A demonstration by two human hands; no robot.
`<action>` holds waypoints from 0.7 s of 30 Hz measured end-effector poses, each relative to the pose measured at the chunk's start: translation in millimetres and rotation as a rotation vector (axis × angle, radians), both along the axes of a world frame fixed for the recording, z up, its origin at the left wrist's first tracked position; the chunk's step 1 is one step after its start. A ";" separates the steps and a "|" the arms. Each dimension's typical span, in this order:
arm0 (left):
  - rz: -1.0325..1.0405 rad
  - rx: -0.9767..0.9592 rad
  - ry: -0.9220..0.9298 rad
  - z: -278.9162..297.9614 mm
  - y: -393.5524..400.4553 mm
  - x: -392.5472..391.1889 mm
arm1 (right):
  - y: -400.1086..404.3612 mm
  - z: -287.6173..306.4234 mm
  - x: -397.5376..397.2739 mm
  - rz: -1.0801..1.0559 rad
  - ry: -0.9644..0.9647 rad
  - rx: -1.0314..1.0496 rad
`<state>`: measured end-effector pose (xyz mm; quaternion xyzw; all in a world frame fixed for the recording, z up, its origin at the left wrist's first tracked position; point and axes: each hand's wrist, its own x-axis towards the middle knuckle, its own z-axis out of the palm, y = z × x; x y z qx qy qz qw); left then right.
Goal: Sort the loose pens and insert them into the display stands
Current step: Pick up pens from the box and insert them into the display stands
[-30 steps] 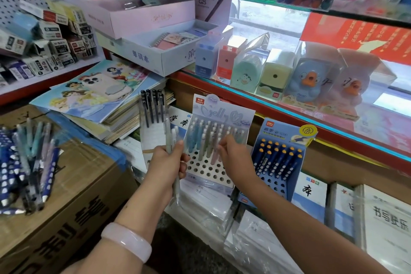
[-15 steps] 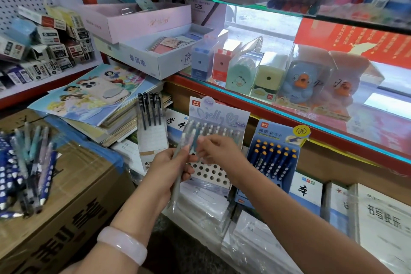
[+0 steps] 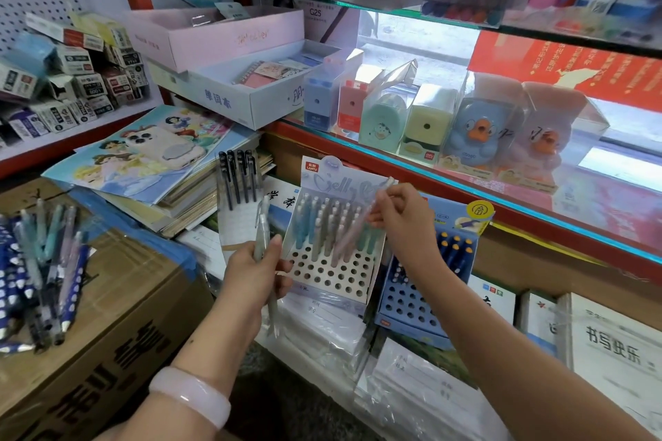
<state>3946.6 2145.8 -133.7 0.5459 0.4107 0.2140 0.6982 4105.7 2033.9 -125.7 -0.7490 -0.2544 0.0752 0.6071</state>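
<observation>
Right hand (image 3: pixel 397 215) raised, pink pen (image 3: pixel 353 231) over pastel stand (image 3: pixel 333 276)

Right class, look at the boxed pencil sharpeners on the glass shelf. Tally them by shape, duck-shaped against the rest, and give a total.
Duck-shaped sharpeners: 2
Other sharpeners: 4
Total: 6

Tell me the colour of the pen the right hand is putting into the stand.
Pale pink pen, clearest in the head view.
</observation>
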 end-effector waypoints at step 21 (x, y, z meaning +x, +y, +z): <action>-0.075 0.003 -0.034 -1.9 0.2 4.0 | 11.4 -65.0 -8.2 0.069 -0.300 -0.541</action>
